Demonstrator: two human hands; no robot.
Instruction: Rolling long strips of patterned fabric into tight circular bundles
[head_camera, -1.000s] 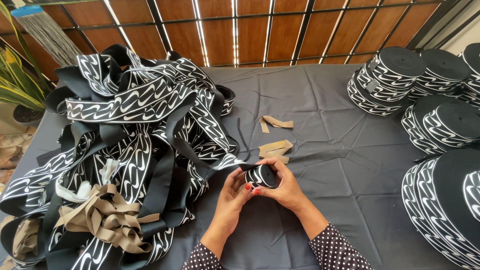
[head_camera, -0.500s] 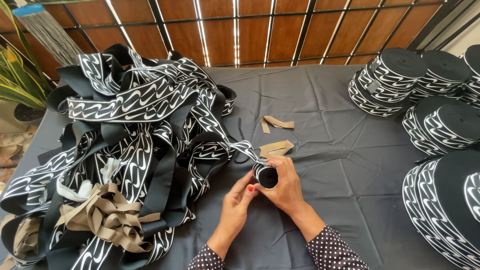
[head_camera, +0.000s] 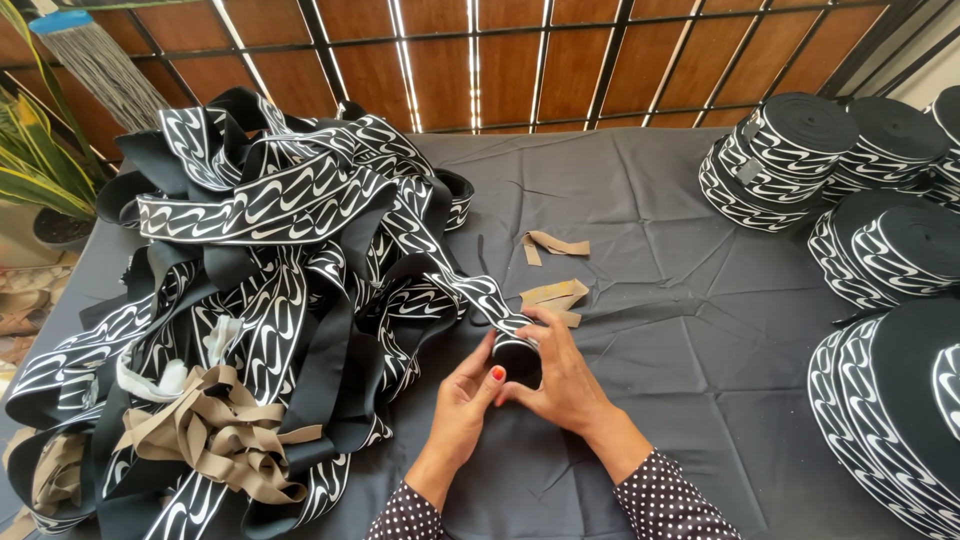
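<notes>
Potted plant (head_camera: 35, 170), broom (head_camera: 95, 65), wooden slats (head_camera: 440, 60)

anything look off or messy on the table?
Mostly the loose band: it lies in a tangled heap across the table's left half, unlike the neat rolls at right. Tan strips are snarled into it, with a few strays beside the hands. No visible damage.
</notes>
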